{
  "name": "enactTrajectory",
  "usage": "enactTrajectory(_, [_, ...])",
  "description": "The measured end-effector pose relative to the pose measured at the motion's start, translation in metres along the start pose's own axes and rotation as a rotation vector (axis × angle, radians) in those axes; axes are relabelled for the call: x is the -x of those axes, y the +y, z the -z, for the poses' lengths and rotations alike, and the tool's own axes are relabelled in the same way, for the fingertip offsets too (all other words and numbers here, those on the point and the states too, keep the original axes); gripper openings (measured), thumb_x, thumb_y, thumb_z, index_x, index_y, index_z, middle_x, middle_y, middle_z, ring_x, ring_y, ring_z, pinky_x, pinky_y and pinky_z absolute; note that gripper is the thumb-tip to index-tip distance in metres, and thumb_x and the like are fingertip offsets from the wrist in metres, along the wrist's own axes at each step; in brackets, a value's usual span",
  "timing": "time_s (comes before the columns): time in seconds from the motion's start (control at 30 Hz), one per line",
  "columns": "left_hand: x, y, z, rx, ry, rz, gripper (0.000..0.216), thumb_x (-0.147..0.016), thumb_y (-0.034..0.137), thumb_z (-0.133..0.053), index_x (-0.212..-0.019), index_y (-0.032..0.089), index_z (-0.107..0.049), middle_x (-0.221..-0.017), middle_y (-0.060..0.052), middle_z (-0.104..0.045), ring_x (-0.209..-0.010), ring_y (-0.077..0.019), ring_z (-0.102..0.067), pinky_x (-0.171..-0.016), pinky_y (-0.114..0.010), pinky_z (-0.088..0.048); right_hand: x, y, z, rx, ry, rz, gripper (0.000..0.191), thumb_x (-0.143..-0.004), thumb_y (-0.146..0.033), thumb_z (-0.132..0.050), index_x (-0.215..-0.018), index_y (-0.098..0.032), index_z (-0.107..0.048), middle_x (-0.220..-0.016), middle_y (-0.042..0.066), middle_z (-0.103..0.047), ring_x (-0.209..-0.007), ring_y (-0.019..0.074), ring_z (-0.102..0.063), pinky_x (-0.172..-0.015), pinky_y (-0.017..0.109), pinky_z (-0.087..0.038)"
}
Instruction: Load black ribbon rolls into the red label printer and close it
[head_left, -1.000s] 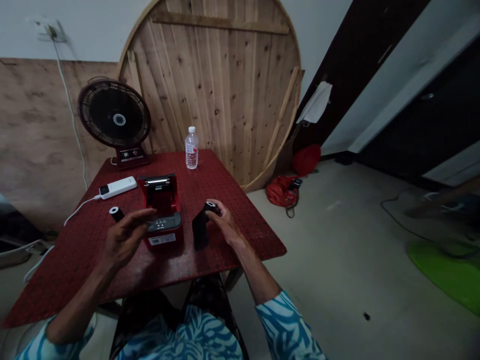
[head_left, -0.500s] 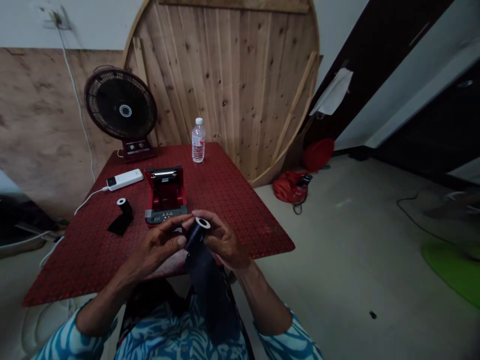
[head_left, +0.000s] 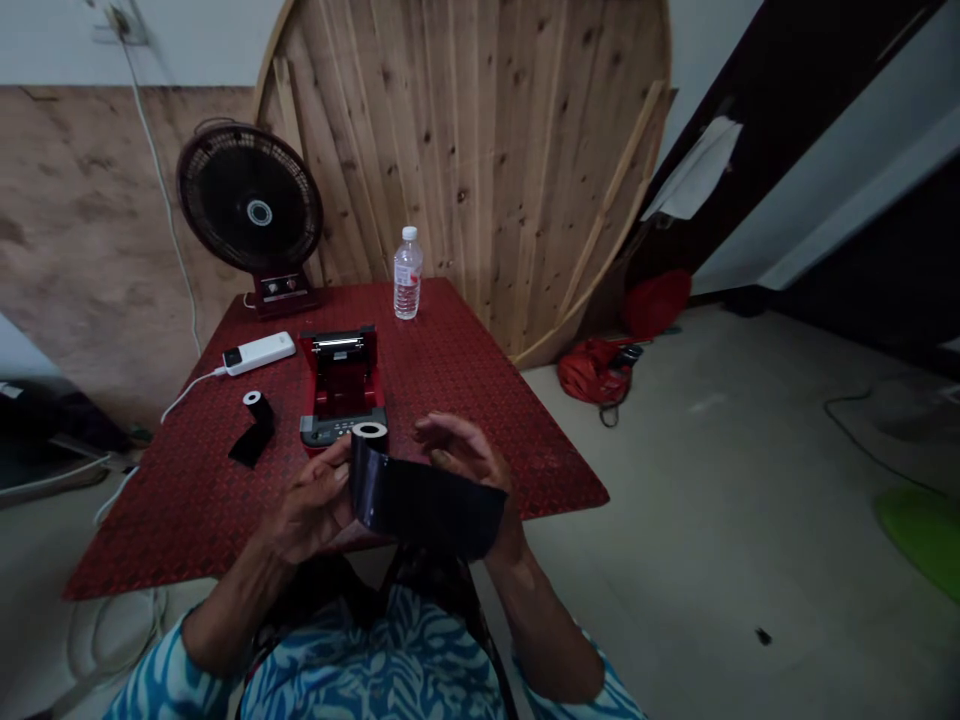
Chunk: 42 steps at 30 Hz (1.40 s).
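My left hand (head_left: 319, 505) is closed on a roll of dark glossy ribbon (head_left: 369, 490) with a white core, held upright over the table's near edge. A loose strip of it stretches to the right, its end in front of my right palm. My right hand (head_left: 469, 455) is open, fingers apart and slightly curled, behind that strip. Just beyond my left hand stands a small red and black printer (head_left: 345, 395), its lid up. A smaller dark roll (head_left: 259, 410) with a white core lies left of the printer, a short piece of it unrolled.
The table (head_left: 480, 380) has a red patterned cover. A white power bank (head_left: 260, 354) with a cable, a fan (head_left: 259, 212) and a water bottle (head_left: 407, 275) stand or lie towards its back. A red bag (head_left: 592, 372) lies on the floor at right.
The roll has moved left and turned upright in my left hand. Its strip, hanging down before, now stretches rightward. My right hand has let go of the roll and opened.
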<state>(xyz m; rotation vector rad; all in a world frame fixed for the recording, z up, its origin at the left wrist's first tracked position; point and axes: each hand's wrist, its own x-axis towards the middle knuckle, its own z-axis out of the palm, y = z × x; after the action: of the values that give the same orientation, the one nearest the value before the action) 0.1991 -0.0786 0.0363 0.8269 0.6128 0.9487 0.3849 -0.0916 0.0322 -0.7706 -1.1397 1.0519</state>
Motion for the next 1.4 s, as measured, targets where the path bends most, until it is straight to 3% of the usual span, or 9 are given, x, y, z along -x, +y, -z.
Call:
enactTrajectory(0.2, [0.001,0.015,0.004,-0.167,0.027,-0.084,0.061,-0.06,0.04,-0.08,-0.116,0.023,-0.062,-0.1,-0.007,-0.07,-0.094,-0.0251,-0.066,-0.078,-0.03,-0.052,0.003,0.017,0.01,0.139,0.068,-0.098,0.029,-0.079,-0.039,-0.062,-0.103,-0.024,-0.067,-0.095,0.004,-0.072,-0.097,0.0234,-0.065,-0.086,0.037,-0.052])
enactTrajectory(0.37, [-0.008,0.048,0.025,-0.568,0.201,-0.272,0.049,-0.06,0.028,-0.08,-0.106,0.022,-0.063,-0.098,-0.005,-0.069,-0.088,-0.0214,-0.065,-0.072,-0.025,-0.052,-0.001,0.033,0.031,0.21,0.098,-0.087,0.022,-0.083,-0.037,-0.059,-0.097,-0.022,-0.066,-0.093,0.004,-0.071,-0.09,0.0189,-0.065,-0.084,0.034,-0.051])
enactTrajectory(0.53, [-0.019,0.065,0.03,-0.726,0.279,-0.259,0.044,-0.062,0.03,-0.078,-0.101,0.02,-0.061,-0.096,-0.006,-0.069,-0.09,-0.023,-0.064,-0.075,-0.03,-0.053,0.0,0.044,0.041,0.184,0.126,-0.103,0.023,-0.083,-0.038,-0.06,-0.1,-0.023,-0.065,-0.095,0.005,-0.071,-0.089,0.0179,-0.066,-0.086,0.036,-0.052])
enactTrajectory(0.67, [-0.016,0.052,0.026,-0.613,0.131,-0.17,0.055,-0.07,0.032,-0.073,-0.122,0.021,-0.057,-0.107,-0.01,-0.068,-0.099,-0.0258,-0.063,-0.081,-0.032,-0.051,0.007,0.031,0.031,0.176,0.099,-0.064,0.021,-0.086,-0.036,-0.057,-0.1,-0.023,-0.066,-0.095,0.005,-0.071,-0.09,0.0174,-0.066,-0.085,0.034,-0.052])
enactTrajectory(0.8, [-0.01,0.029,0.016,-0.414,0.034,-0.119,0.054,-0.071,0.031,-0.074,-0.122,0.023,-0.058,-0.111,-0.009,-0.068,-0.101,-0.0243,-0.064,-0.08,-0.028,-0.05,0.023,0.003,0.017,0.218,0.059,0.088,0.016,-0.09,-0.031,-0.052,-0.092,-0.025,-0.067,-0.089,0.003,-0.069,-0.088,0.0159,-0.065,-0.081,0.028,-0.051])
enactTrajectory(0.87, [-0.009,0.021,0.011,-0.353,0.031,-0.126,0.051,-0.07,0.031,-0.075,-0.118,0.023,-0.06,-0.107,-0.008,-0.069,-0.098,-0.0235,-0.064,-0.078,-0.027,-0.051,0.032,-0.006,0.011,0.243,-0.056,0.095,0.018,-0.091,-0.029,-0.05,-0.088,-0.024,-0.067,-0.086,0.003,-0.068,-0.084,0.0154,-0.064,-0.076,0.026,-0.05])
enactTrajectory(1.0, [-0.003,0.012,0.005,-0.347,0.037,-0.177,0.049,-0.067,0.029,-0.078,-0.113,0.022,-0.06,-0.101,-0.007,-0.07,-0.091,-0.0226,-0.066,-0.072,-0.026,-0.051,0.045,-0.002,0.002,0.324,-0.29,-0.068,0.021,-0.091,-0.033,-0.049,-0.09,-0.023,-0.067,-0.087,0.003,-0.069,-0.083,0.0161,-0.064,-0.076,0.026,-0.049])
enactTrajectory(1.17, [0.006,0.006,0.001,-0.408,0.038,-0.137,0.05,-0.066,0.025,-0.079,-0.112,0.023,-0.06,-0.099,-0.006,-0.07,-0.09,-0.0229,-0.066,-0.073,-0.027,-0.051,0.044,0.011,-0.004,0.25,-0.184,-0.192,0.026,-0.093,-0.041,-0.044,-0.1,-0.023,-0.062,-0.095,0.004,-0.067,-0.088,0.0175,-0.063,-0.083,0.029,-0.049])
enactTrajectory(1.4, [0.016,0.003,-0.006,-0.528,0.101,-0.154,0.047,-0.069,0.027,-0.077,-0.113,0.023,-0.061,-0.113,-0.007,-0.066,-0.1,-0.0239,-0.063,-0.083,-0.03,-0.05,0.041,0.015,-0.015,0.213,-0.044,-0.236,0.027,-0.085,-0.042,-0.057,-0.1,-0.02,-0.059,-0.086,0.004,-0.065,-0.082,0.0176,-0.063,-0.077,0.027,-0.051])
